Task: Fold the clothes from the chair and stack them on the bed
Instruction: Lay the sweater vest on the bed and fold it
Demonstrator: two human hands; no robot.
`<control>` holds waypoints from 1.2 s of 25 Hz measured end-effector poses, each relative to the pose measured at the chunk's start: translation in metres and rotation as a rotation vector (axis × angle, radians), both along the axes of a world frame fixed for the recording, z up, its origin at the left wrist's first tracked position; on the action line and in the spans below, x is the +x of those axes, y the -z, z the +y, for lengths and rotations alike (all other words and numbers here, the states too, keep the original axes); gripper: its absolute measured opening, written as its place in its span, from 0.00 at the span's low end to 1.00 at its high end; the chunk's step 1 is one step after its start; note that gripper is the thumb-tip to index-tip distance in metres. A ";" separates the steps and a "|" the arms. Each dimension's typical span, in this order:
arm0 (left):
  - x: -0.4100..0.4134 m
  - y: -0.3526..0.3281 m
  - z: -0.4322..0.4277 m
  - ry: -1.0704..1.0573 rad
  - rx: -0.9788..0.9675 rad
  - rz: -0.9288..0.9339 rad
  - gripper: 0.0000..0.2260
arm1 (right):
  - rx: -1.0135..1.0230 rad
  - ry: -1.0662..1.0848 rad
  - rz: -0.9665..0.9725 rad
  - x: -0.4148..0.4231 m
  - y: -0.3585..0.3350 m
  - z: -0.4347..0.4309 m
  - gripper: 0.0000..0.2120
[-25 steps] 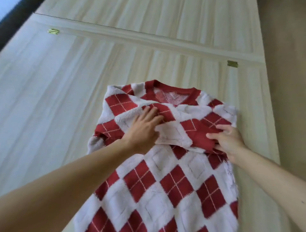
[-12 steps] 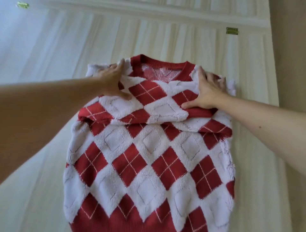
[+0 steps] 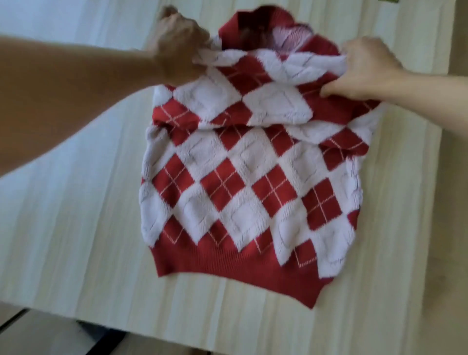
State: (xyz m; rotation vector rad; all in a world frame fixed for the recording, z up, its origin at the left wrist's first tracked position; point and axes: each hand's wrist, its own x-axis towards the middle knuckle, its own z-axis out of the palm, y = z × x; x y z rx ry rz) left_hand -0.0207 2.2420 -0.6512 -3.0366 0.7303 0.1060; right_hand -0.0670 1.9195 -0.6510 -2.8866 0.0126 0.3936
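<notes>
A red and white argyle knit sweater (image 3: 250, 182) lies on a pale wood-grain surface (image 3: 76, 215), with its sleeves folded across the chest and its red ribbed hem toward me. My left hand (image 3: 177, 48) grips the sweater at its left shoulder. At the right shoulder my right hand (image 3: 364, 68) grips the knit too. The shoulder part and the red collar (image 3: 255, 27) are lifted off the surface between both hands. The frame is blurred by motion.
The pale surface ends at a near edge (image 3: 177, 337) with dark floor below it at the lower left. A tan strip (image 3: 458, 177) runs down the right side. A small brass fitting (image 3: 388, 1) shows at the top right edge.
Both hands went from pressing flat on the folded sleeves to gripping the shoulders. The collar end has risen off the surface, and the view has tilted down toward the hem.
</notes>
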 end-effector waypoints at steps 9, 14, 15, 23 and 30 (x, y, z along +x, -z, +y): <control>-0.126 -0.059 0.051 0.246 -0.094 -0.217 0.10 | 0.005 -0.185 -0.444 -0.134 -0.055 0.008 0.23; -0.214 -0.002 0.080 0.171 -0.057 0.339 0.06 | -0.293 -0.296 0.502 -0.241 -0.009 0.019 0.24; -0.213 0.010 0.073 0.088 -0.135 0.264 0.06 | -0.164 -0.226 0.481 -0.242 -0.005 0.024 0.23; -0.180 0.088 0.055 -0.879 -0.311 0.386 0.57 | 0.152 0.505 0.102 -0.156 0.073 -0.005 0.50; -0.188 0.062 0.077 -1.331 -0.854 0.789 0.38 | 0.840 1.080 0.508 -0.155 0.048 -0.003 0.44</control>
